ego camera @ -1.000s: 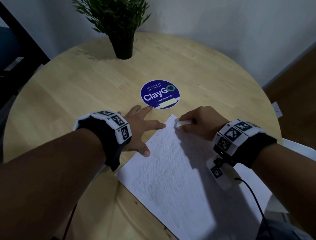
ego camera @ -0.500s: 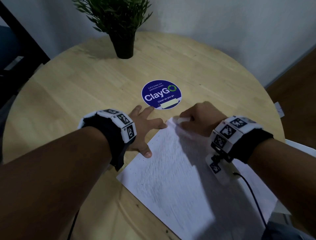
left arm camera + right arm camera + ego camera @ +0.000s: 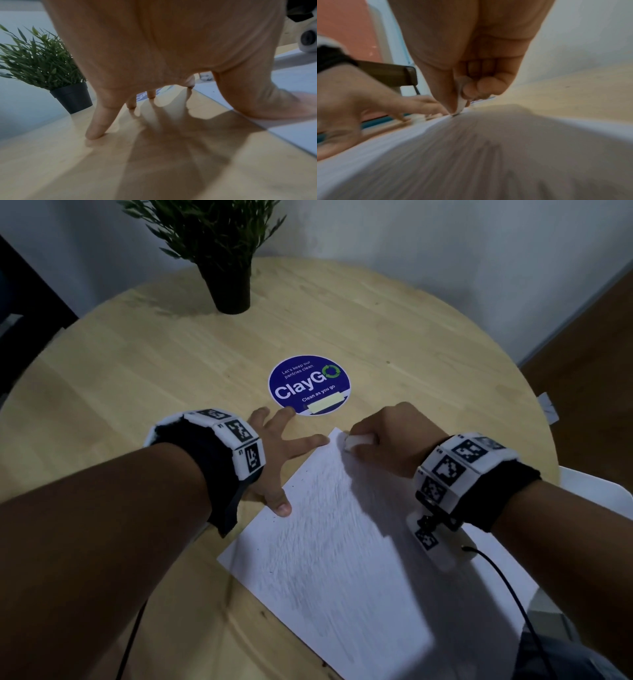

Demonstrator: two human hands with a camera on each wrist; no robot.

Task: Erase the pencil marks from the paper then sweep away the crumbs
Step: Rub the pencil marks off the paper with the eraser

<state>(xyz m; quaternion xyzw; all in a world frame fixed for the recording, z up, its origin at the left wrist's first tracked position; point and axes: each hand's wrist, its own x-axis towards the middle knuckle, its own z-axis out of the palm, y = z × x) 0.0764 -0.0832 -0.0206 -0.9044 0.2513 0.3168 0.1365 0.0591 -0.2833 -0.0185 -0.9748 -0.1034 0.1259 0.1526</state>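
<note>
Eraser [image 3: 357, 441] back nearer along the paper [image 3: 342, 559] corner, pinched in right hand [image 3: 387, 440] fingers; left hand [image 3: 274, 460] fingers splayed flat.

office pantry | "keep our pantries clean" sticker [image 3: 309, 385] | round wooden table [image 3: 137, 364] | potted plant [image 3: 219, 244]

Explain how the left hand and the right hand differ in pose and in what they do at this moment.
The left hand lies flat with spread fingers; the right hand is curled. The left hand holds nothing and only steadies the paper with its thumb on the edge; the right hand pinches a white eraser against the paper's far corner. The left hand rests mostly on the table; the right hand is over the paper. Both wear marker wristbands.
</note>
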